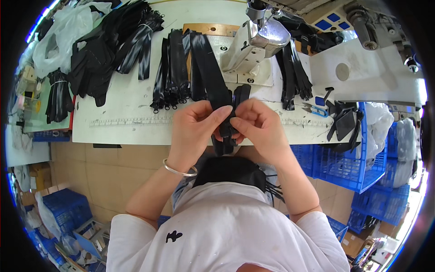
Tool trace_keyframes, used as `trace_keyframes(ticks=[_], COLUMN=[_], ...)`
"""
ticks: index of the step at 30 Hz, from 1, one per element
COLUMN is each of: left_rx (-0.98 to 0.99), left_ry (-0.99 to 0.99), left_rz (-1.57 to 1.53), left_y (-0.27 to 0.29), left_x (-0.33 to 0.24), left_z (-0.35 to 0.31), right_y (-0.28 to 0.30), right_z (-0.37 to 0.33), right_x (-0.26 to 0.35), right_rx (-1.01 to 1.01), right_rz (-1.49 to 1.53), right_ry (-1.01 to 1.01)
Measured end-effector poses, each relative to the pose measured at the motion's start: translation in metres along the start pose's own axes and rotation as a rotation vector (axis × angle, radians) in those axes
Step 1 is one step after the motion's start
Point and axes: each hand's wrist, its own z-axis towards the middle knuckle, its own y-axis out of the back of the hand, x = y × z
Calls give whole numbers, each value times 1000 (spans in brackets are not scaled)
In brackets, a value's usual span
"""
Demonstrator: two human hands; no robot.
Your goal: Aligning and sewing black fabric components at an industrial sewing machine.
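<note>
Both hands meet at the table's front edge, in front of the sewing machine [253,50]. My left hand [194,129] pinches a long black fabric strip [212,68] between thumb and fingers; the strip runs back over the table toward the machine's base. Close beside it, my right hand [263,126] is closed on the same black material, thumb and forefinger together. A folded black piece [241,94] stands up between the hands, and dark ends hang below them. Fingers partly hide how the layers join. Left of the strip lies a bundle of black zippers [172,68].
More black zippers [290,75] lie right of the machine. Blue-handled thread snips [317,110] and black scraps [343,124] are at the right edge. Black fabric pieces [93,63] and a clear plastic bag [61,45] fill the left. A blue crate [335,165] stands below right.
</note>
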Motion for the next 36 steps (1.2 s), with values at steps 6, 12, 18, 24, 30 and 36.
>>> trace_keyframes(ticks=[6,12,18,24,30,36], left_rx=[6,-6,-35,44,98,108], left_ry=[20,9,-82,-41,52,59], left_rz=[-34,8,-6,-101,-212,-165], left_y=[-6,-9,-11,-17,-26,-33], left_x=[-5,-7,-18,-44,-57,-58], left_z=[7,12,29,65,72,79], right_y=[12,12,11,13,14,13], right_z=[4,4,0,-9,-15,-20], right_x=[7,6,13,21,24,23], right_rx=[86,78,22,-107,-185,-214], right_rz=[135,123,85,33,-136,-134], right_ry=[-88,-63,42,134,264,336])
